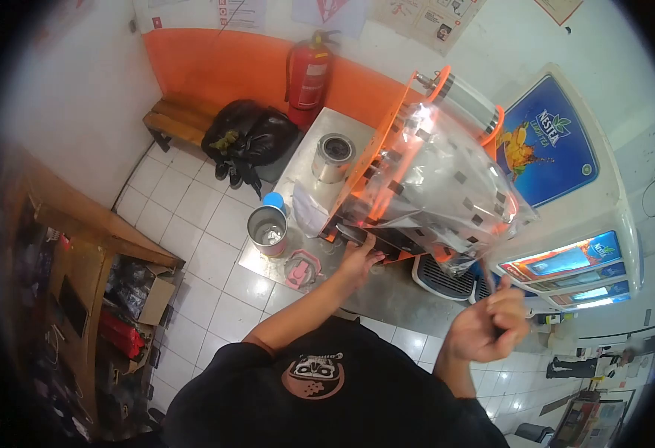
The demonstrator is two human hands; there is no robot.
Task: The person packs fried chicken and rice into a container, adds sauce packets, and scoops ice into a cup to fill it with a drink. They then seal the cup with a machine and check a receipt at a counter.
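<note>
An orange-framed machine (372, 160) stands on the metal table, partly covered by a clear plastic bag (447, 183). My left hand (359, 263) is at the machine's dark lower part, its fingers on a black piece (351, 234); how firmly they grip is hard to see. To the right, my right hand (489, 322) is raised near the bag's lower edge, fingers curled round a thin dark tool (489, 280). Left of the machine are a metal cup (270, 230), a blue lid (274, 200), a pink-and-clear lid (302, 270) and a steel canister (333, 158).
A drink dispenser (566, 216) stands at the right, with a drip tray (447, 280) by the table. Behind are a red fire extinguisher (311, 78), a black bag (249, 134) and a wooden bench (182, 119). Wooden shelves (92, 291) stand left. A person (578, 367) is far right.
</note>
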